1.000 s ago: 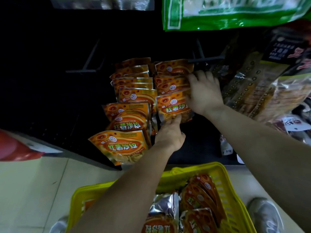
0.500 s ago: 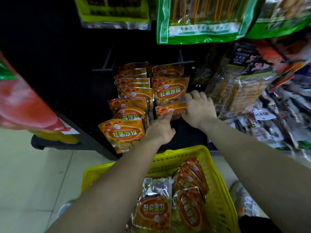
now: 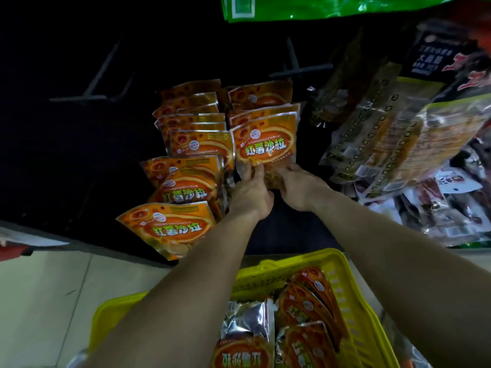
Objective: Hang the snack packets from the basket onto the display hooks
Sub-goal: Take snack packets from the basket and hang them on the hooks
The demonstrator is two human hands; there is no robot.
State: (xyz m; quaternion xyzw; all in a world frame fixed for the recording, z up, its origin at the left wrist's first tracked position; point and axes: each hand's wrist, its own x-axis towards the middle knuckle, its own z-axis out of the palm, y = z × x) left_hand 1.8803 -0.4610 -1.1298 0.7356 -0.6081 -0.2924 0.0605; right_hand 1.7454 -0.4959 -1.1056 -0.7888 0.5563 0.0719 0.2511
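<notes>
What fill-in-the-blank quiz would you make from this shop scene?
1. The snack packet gripped at its lower edge by the left hand and right hand is ____.
2. More packets lie in the ____ basket below.
3. The bag at the top edge is ____.
Missing words: orange; yellow; green.

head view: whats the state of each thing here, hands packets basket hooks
left hand: grips front packet by its bottom edge
right hand: grips the same edge
front packet: upright, front of right row
left row packets: hanging
yellow basket: holds spare packets
left hook: bare
</notes>
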